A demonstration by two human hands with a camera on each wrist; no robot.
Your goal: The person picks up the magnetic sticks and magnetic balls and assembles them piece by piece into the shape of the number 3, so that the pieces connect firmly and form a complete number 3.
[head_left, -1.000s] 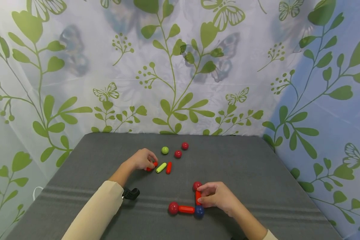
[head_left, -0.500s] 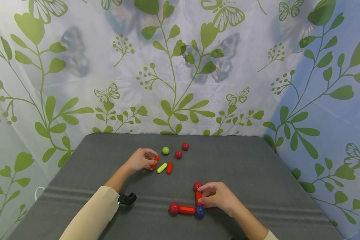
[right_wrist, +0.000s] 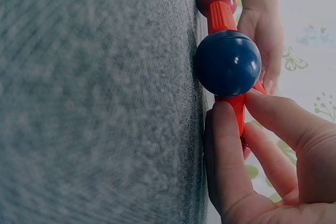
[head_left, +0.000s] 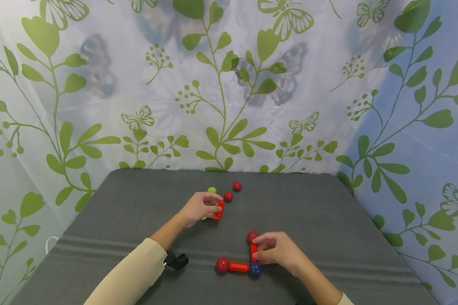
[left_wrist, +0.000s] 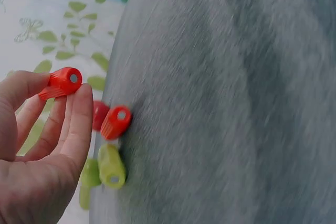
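My left hand (head_left: 215, 208) pinches a short red rod (left_wrist: 63, 82) between thumb and fingers, just above the grey table (head_left: 328, 212). Under and beside it lie another red rod (left_wrist: 115, 121), a green rod (left_wrist: 110, 166) and a green ball (head_left: 212, 190), partly hidden in the head view. My right hand (head_left: 257, 250) grips one red rod (right_wrist: 237, 111) of an L-shaped piece lying flat. That rod runs from a red ball (head_left: 252, 236) to a blue ball (right_wrist: 228, 62). A second red rod (head_left: 238, 267) leads left to another red ball (head_left: 222, 264).
Two loose red balls (head_left: 228, 196) (head_left: 237, 186) sit beyond my left hand. A leaf-and-butterfly cloth (head_left: 229, 84) hangs behind and beside the table. A black camera mount (head_left: 177, 260) is strapped at my left wrist.
My left hand picked up a red rod from left of the green rod and carried it rightwards towards the red balls. My right hand and the L-shaped piece stayed put.
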